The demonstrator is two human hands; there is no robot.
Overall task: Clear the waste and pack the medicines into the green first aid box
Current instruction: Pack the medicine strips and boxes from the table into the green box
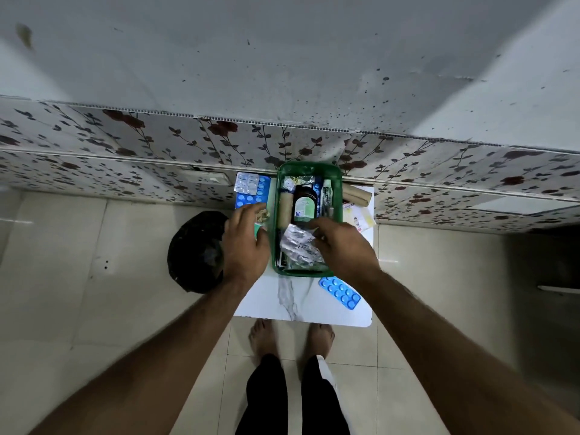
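Observation:
The green first aid box (337,196) stands open on a small white marble-look table (301,306). Inside it are a dark syrup bottle (303,202), a brown bandage roll (285,208), tubes and strips. My right hand (342,249) holds silver blister strips (298,244) over the box's near end. Left of the box, my left hand (246,243) reaches over a crumpled brownish scrap (262,216), fingers spread. Blue and silver blister strips (251,189) lie at the table's far left. Another blue strip (340,291) lies near the front right.
A black bin bag (196,252) sits on the tiled floor left of the table. Brown bandage rolls (356,194) and a yellow-white packet (357,218) lie right of the box. A floral-patterned wall panel runs behind. My bare feet (292,337) stand at the table's near edge.

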